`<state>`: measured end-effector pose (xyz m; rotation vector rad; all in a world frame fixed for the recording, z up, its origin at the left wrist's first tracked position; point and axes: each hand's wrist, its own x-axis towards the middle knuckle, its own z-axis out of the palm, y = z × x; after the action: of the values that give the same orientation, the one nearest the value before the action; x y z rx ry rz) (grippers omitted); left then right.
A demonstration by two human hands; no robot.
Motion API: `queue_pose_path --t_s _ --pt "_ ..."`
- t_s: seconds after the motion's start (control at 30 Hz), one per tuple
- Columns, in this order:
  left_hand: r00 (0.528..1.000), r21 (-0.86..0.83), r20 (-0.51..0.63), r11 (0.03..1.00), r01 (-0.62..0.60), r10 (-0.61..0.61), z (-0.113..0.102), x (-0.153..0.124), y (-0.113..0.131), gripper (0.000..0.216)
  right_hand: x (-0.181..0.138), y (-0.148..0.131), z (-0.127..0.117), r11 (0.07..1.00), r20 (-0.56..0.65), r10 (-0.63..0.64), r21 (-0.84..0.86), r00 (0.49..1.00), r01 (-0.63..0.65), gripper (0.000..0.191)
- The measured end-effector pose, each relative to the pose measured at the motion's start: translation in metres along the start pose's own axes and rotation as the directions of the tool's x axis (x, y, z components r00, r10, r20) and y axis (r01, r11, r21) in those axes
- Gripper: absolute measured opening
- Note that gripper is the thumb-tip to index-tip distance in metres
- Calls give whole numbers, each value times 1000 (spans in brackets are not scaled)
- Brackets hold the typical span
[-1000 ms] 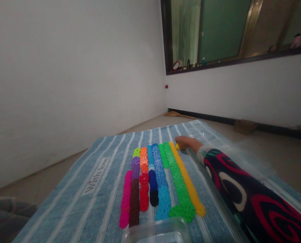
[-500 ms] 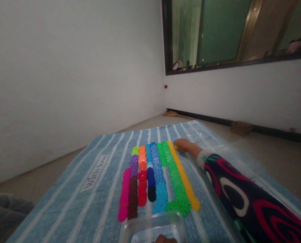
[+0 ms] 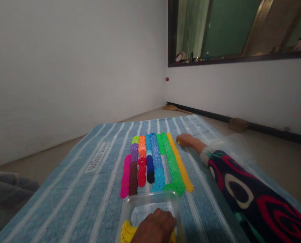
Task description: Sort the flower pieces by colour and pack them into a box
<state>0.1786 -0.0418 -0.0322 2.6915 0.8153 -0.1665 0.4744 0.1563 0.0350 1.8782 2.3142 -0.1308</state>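
Note:
My right hand (image 3: 186, 139), in a patterned sleeve, pinches a small yellow plastic piece (image 3: 179, 142) beside the far end of the yellow row (image 3: 181, 162). My left hand (image 3: 155, 226) is inside a clear plastic box (image 3: 177, 202) at the bottom, its fingers curled over yellow pieces (image 3: 128, 232); the fingertips are hidden. Rows of small overlapping plastic discs lie ahead of the box: green (image 3: 172, 162), blue (image 3: 156, 155), dark blue (image 3: 150, 165), orange and red (image 3: 142, 162), purple and brown (image 3: 133, 168), and pink (image 3: 125, 175).
A blue striped cloth (image 3: 72, 189) with a "With love" label (image 3: 98, 157) lies under everything. Clear plastic film (image 3: 231, 148) lies behind my right arm. White walls (image 3: 89, 60) meet in the far corner, with a broom (image 3: 172, 107) and a cardboard piece (image 3: 238, 124) on the floor.
The view has tilted down and more of the box shows, with my left hand and the yellow pieces in it. My right hand has shifted slightly right, away from the yellow row.

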Motion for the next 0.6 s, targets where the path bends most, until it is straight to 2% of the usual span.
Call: queue_pose_path --t_s 0.07,0.1,0.13,0.23,0.3,0.4,0.47,0.5,0.6 --pt "998 -63 46 997 55 -52 -24 -8 16 22 -6 -1 -4 999 -17 -9 30 1000 10 26" --pt "998 -103 47 994 47 -42 -37 -13 23 34 -11 -2 -7 998 -23 -23 50 999 25 23" --pt "998 -129 -3 990 63 -64 -48 -17 30 44 -18 -4 -11 996 -28 -45 73 999 47 23" --pt "998 -178 9 982 66 -65 -69 -27 41 41 -48 -18 -24 976 -56 -151 148 987 157 33" --pt "999 -187 18 981 47 -44 -72 -28 41 40 -77 -35 -32 944 -80 -249 201 965 260 37" --pt "1000 -182 -5 983 6 -7 -70 -25 38 40 -130 -65 -36 759 -205 -519 336 830 558 30" --pt "1000 -189 -8 982 -19 18 -69 -24 36 41 -161 -84 -34 670 -245 -593 378 767 639 25" --pt "1000 -199 -6 980 -28 28 -70 -23 36 42 -175 -92 -33 655 -260 -601 380 755 653 22" --pt "999 -230 -5 972 -41 41 -74 -23 36 46 -201 -109 -25 662 -259 -590 387 765 642 19"
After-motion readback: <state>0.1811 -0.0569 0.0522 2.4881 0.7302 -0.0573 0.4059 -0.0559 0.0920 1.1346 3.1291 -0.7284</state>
